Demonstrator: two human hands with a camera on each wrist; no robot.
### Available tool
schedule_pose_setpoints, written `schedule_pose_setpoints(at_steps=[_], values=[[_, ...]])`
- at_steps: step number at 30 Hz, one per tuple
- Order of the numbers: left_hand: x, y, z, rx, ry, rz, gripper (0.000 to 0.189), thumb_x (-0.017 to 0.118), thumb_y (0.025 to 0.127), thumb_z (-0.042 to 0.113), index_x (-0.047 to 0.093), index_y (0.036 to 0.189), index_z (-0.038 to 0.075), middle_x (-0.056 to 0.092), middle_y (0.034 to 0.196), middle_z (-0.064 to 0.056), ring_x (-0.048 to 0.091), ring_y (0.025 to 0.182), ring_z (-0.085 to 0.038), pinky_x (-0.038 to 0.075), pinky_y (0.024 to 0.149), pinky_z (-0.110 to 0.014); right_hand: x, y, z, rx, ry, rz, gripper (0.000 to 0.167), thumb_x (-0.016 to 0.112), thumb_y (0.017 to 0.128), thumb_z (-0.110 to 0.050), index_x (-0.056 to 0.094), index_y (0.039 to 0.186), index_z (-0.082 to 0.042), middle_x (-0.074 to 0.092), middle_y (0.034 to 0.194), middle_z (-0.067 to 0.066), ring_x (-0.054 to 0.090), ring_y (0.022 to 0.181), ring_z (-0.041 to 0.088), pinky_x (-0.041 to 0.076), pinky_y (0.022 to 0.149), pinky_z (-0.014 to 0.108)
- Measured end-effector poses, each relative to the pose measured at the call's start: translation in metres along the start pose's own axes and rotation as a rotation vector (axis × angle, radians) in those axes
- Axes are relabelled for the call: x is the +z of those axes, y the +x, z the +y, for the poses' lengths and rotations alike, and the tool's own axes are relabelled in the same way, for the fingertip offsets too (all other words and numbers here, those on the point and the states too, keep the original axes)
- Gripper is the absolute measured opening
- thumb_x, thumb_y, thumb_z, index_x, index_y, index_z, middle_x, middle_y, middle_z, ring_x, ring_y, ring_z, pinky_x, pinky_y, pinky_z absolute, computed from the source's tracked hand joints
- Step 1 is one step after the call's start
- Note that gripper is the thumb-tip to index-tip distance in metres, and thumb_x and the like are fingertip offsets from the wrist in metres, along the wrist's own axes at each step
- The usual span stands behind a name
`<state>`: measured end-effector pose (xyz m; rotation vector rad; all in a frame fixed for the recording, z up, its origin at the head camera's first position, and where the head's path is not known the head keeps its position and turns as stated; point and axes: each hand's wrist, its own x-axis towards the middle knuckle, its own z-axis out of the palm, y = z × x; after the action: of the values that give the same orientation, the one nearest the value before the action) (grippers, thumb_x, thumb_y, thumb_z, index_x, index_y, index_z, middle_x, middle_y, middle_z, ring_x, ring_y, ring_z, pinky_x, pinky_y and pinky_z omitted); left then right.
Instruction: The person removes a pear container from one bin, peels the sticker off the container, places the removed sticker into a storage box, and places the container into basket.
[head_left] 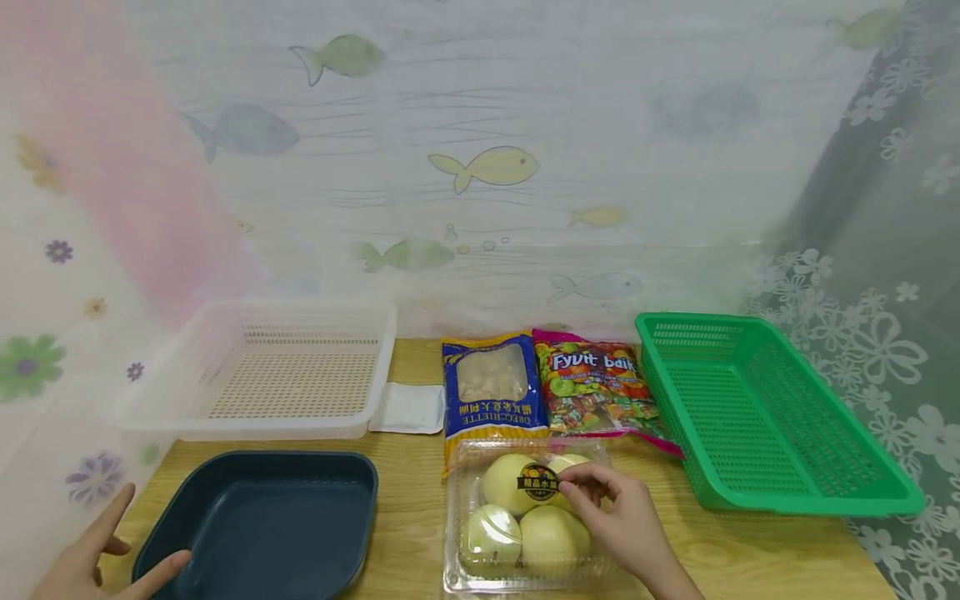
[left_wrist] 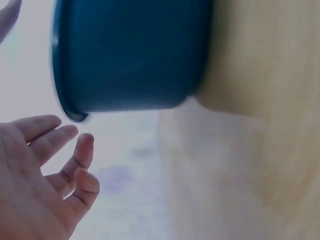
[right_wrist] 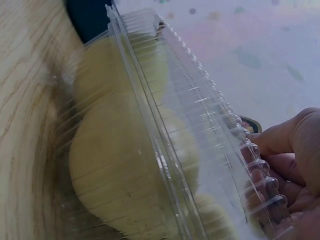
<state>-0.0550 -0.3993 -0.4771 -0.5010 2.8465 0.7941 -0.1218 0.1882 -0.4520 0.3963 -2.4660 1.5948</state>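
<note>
Label [head_left: 537, 482] atop 4-fruit box [head_left: 495, 537] touches right grip [head_left: 617, 512].

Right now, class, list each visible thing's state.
Fruit box: closed, fruit inside
Basin: upright, nothing visible inside
White basket: upright, empty
Green basket: upright, empty
Pasta bag: lying flat, filled
Sweets bag: lying flat, filled
White packet: lying flat
Left hand: holding nothing
Right hand: pinching label's edge

This is a curtained-off nook; whether it stands in a home or elsewhere cannot be told. A fish-print curtain [head_left: 517, 108] hangs behind a wood-grain table [head_left: 408, 492], flower-print curtains [head_left: 873, 367] flank it, and a white basket [head_left: 270, 430], bagged food [head_left: 493, 412] and boxed fruit [head_left: 551, 537] look domestic, kitchen-like.
</note>
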Motion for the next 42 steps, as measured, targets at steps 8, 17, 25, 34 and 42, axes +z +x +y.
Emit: schedule_pose_setpoints(at_steps=[8, 17, 25, 34, 42], values=[[0.022, 0.017, -0.031, 0.122, -0.134, -0.151, 0.123, 0.071, 0.100, 0.046, -0.030, 0.160, 0.009, 0.011, 0.161, -0.050, 0.063, 0.106, -0.052, 0.054, 0.063, -0.034, -0.012, 0.009, 0.001, 0.061, 0.090, -0.041, 0.009, 0.076, 0.097, -0.004, 0.079, 0.105, -0.001, 0.078, 0.093, 0.008, 0.071, 0.080, 0.010, 0.058, 0.071, 0.023], [0.055, 0.052, -0.097, 0.696, -0.212, 0.037, 0.113, 0.076, 0.097, 0.034, -0.007, 0.171, 0.016, -0.006, 0.171, 0.024, 0.003, 0.146, 0.017, 0.038, 0.110, -0.020, -0.019, 0.029, -0.001, 0.206, 0.130, -0.107, 0.016, 0.076, 0.099, -0.012, 0.079, 0.110, 0.000, 0.078, 0.119, 0.013, 0.071, 0.097, 0.008, 0.057, 0.088, 0.024], [0.066, 0.074, -0.118, 0.970, -0.309, 0.079, 0.106, 0.072, 0.098, 0.042, 0.005, 0.171, 0.008, 0.004, 0.176, 0.018, 0.012, 0.150, 0.014, 0.013, 0.107, -0.001, -0.023, 0.039, -0.001, 0.218, 0.132, -0.160, 0.023, 0.074, 0.100, -0.011, 0.076, 0.117, 0.004, 0.077, 0.115, 0.016, 0.069, 0.094, 0.012, 0.057, 0.081, 0.027], [0.047, 0.018, -0.046, 0.450, -0.199, 0.047, 0.129, 0.087, 0.086, 0.012, -0.011, 0.169, 0.013, -0.008, 0.176, -0.005, 0.007, 0.162, -0.029, 0.048, 0.088, -0.018, -0.025, 0.050, -0.009, 0.258, 0.100, -0.151, 0.020, 0.074, 0.101, -0.012, 0.076, 0.115, 0.002, 0.078, 0.107, 0.011, 0.069, 0.091, 0.021, 0.055, 0.073, 0.026], [0.036, 0.022, -0.043, 0.279, -0.170, -0.135, 0.128, 0.082, 0.094, 0.026, -0.024, 0.163, 0.010, -0.010, 0.160, -0.049, 0.017, 0.134, -0.081, 0.044, 0.073, -0.016, -0.026, 0.060, -0.022, 0.202, 0.130, -0.201, 0.024, 0.072, 0.102, -0.014, 0.075, 0.118, 0.004, 0.078, 0.105, 0.015, 0.073, 0.090, 0.024, 0.055, 0.071, 0.028]])
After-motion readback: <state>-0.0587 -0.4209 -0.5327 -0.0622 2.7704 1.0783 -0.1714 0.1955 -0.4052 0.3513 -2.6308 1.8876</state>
